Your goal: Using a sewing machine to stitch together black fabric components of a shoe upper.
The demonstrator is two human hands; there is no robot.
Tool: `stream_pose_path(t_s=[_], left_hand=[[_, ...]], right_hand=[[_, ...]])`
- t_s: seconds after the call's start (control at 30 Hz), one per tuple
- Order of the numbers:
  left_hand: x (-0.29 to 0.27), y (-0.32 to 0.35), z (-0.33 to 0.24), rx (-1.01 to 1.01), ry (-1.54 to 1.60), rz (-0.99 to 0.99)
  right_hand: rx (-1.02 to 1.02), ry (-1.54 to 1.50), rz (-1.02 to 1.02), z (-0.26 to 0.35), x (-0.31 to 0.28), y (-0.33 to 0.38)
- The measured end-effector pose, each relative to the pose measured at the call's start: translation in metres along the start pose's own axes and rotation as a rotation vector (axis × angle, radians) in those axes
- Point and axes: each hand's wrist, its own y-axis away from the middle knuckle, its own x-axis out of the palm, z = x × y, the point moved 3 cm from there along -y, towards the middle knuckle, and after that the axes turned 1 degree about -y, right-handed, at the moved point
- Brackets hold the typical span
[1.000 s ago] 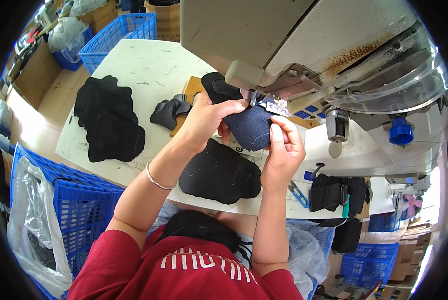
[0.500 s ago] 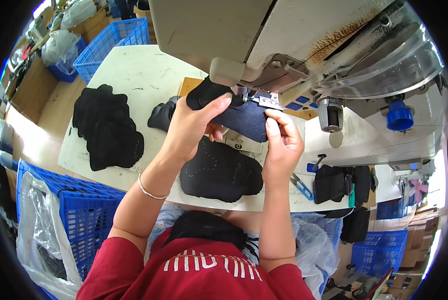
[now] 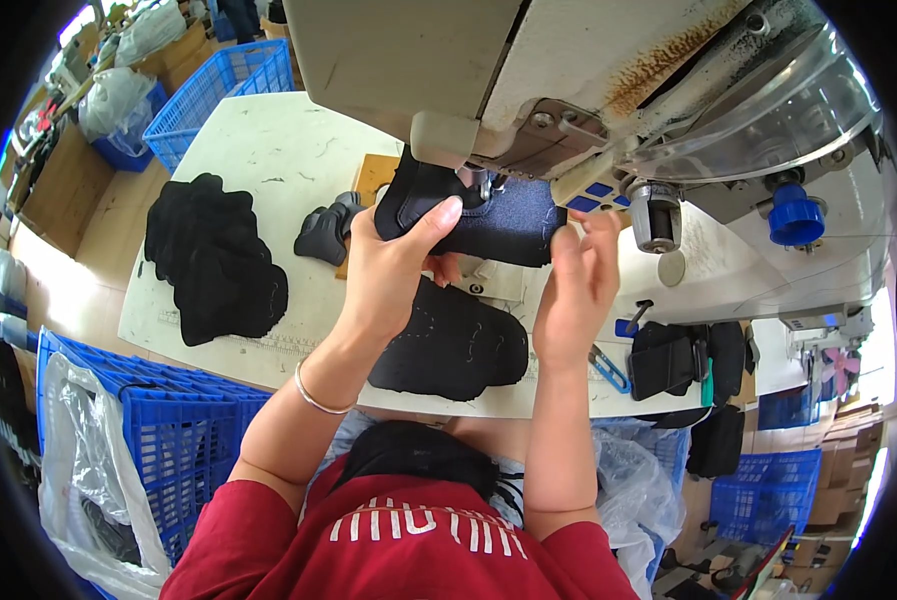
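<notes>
A dark navy and black fabric piece (image 3: 513,222) lies under the presser foot (image 3: 478,183) of a sewing machine (image 3: 408,70). My left hand (image 3: 393,255) grips its left part, thumb on top and fingers underneath. At the piece's right edge is my right hand (image 3: 576,290), fingers raised and apart; the fingertips are beside the edge, and whether they touch it is hard to see. Below, between my forearms, rests a larger black fabric piece (image 3: 453,340) with pale stitch marks. The needle point is hidden behind machine parts.
Stacked black pieces (image 3: 213,260) cover the table's left side, with grey moulded pieces (image 3: 323,230) nearer the machine. Blue-handled snips (image 3: 608,368) and black pouches (image 3: 663,365) lie at right. Blue crates (image 3: 193,430) flank the white table (image 3: 268,150); a thread stand knob (image 3: 796,215) hangs at right.
The fabric piece has turned and lies flatter, showing more of its navy face. My right hand has loosened from its pinch on the edge and shifted slightly right; my left hand still grips.
</notes>
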Motion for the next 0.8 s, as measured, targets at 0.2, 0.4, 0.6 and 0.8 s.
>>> stream_pose_path(t_s=[0.2, 0.4, 0.6, 0.8], left_hand=[[0.001, 0.003, 0.007, -0.035, 0.007, -0.024], [0.005, 0.007, 0.007, -0.003, -0.063, -0.080], [0.008, 0.009, 0.008, 0.015, -0.076, -0.129], [0.010, 0.010, 0.007, 0.014, -0.047, -0.136]], right_hand=[[-0.178, 0.537, 0.046, -0.007, 0.002, 0.016], [-0.273, 0.610, 0.085, -0.006, 0.002, 0.005], [-0.312, 0.735, 0.094, -0.007, 0.001, 0.000], [-0.268, 0.753, 0.143, -0.002, 0.002, -0.002]])
